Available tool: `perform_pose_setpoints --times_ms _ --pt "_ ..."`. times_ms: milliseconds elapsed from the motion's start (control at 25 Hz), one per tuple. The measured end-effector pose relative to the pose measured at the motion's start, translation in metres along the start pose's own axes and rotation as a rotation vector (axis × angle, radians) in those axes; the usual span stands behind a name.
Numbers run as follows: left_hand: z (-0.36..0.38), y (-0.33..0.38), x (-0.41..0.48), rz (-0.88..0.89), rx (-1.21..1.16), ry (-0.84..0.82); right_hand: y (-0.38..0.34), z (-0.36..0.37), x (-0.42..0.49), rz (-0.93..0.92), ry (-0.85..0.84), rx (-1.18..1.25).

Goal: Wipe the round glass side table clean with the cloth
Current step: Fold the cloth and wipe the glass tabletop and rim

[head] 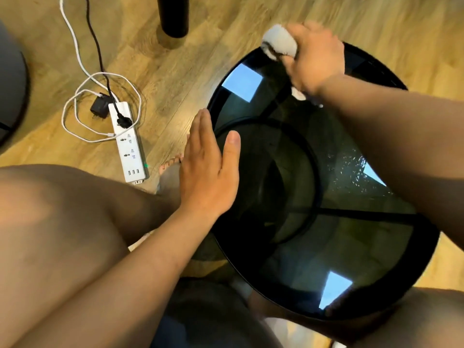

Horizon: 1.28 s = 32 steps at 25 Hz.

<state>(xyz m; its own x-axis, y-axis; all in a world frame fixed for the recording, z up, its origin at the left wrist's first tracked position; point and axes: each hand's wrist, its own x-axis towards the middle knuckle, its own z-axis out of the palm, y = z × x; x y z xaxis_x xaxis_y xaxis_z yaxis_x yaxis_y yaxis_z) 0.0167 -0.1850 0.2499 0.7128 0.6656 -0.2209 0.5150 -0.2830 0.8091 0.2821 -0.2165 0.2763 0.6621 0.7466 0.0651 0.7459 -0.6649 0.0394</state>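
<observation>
The round dark glass side table (364, 247) fills the right half of the head view, with window reflections on it and water droplets near its right side. My right hand (316, 56) is closed around a bunched white cloth (278, 41) at the table's far edge; the hand is blurred. My left hand (208, 169) lies flat with fingers together against the table's left rim, thumb resting on the glass.
A white power strip (128, 146) with a black plug, a black adapter and looped white cable lies on the wooden floor to the left. A black cylinder (173, 16) stands at the top. My bare knees and a foot (168, 172) flank the table.
</observation>
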Motion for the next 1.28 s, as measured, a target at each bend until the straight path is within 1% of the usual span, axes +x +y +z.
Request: perform_pose_setpoints --times_ms 80,160,240,320,360,400,480,520,560,600,640,680,720,800,840,880,1000,1080,1120,1200,1280 --pt "-0.002 0.002 0.000 -0.013 -0.001 0.001 -0.008 -0.002 -0.001 0.081 0.002 0.014" --pt "-0.004 0.005 0.000 0.005 -0.028 0.031 -0.028 -0.006 -0.017 0.115 0.020 0.027" --pt "-0.006 0.009 0.000 0.010 -0.070 0.043 -0.053 -0.010 -0.064 0.060 0.032 0.087" --pt "-0.007 0.008 0.002 -0.004 -0.113 0.052 -0.084 -0.015 -0.141 -0.098 0.021 0.231" --pt "-0.008 0.009 0.001 -0.004 -0.145 0.049 -0.097 -0.022 -0.184 -0.130 0.010 0.303" --pt "-0.010 0.010 0.000 -0.008 -0.193 0.045 -0.106 -0.026 -0.223 -0.137 0.003 0.355" --pt "-0.012 0.011 -0.004 -0.043 -0.285 0.044 -0.110 -0.026 -0.283 -0.177 -0.031 0.380" --pt "-0.013 0.014 -0.008 -0.032 -0.286 0.053 -0.109 -0.027 -0.305 -0.178 -0.065 0.414" --pt "-0.014 0.018 -0.014 0.020 -0.238 0.070 -0.105 -0.029 -0.320 -0.154 -0.089 0.484" --pt "-0.015 0.023 -0.023 0.115 -0.170 0.082 -0.101 -0.033 -0.329 -0.102 -0.103 0.598" --pt "-0.015 0.029 -0.035 0.234 -0.118 0.065 -0.097 -0.039 -0.334 -0.009 -0.089 0.733" --pt "-0.013 0.038 -0.052 0.347 -0.104 -0.002 -0.089 -0.048 -0.337 0.126 -0.024 0.860" --pt "-0.010 0.047 -0.072 0.407 -0.113 -0.127 -0.081 -0.056 -0.339 0.281 0.056 0.960" --pt "-0.001 0.065 -0.113 0.440 -0.109 -0.465 -0.061 -0.070 -0.341 0.528 0.195 1.097" --pt "0.006 0.070 -0.129 0.471 -0.068 -0.548 -0.052 -0.075 -0.344 0.591 0.234 1.142" --pt "0.013 0.071 -0.140 0.497 -0.019 -0.555 -0.045 -0.080 -0.348 0.603 0.244 1.165" --pt "0.022 0.070 -0.145 0.491 0.055 -0.461 -0.032 -0.083 -0.361 0.447 0.161 1.113" --pt "0.017 0.065 -0.141 0.481 0.121 -0.457 -0.020 -0.085 -0.365 0.360 0.011 1.117" --pt "0.012 0.062 -0.138 0.477 0.164 -0.460 -0.014 -0.087 -0.365 0.327 -0.081 1.113" --pt "-0.003 0.060 -0.133 0.472 0.260 -0.489 0.001 -0.092 -0.362 0.263 -0.240 1.019" --pt "-0.022 0.062 -0.126 0.431 0.350 -0.592 0.014 -0.103 -0.360 0.267 -0.399 0.985"
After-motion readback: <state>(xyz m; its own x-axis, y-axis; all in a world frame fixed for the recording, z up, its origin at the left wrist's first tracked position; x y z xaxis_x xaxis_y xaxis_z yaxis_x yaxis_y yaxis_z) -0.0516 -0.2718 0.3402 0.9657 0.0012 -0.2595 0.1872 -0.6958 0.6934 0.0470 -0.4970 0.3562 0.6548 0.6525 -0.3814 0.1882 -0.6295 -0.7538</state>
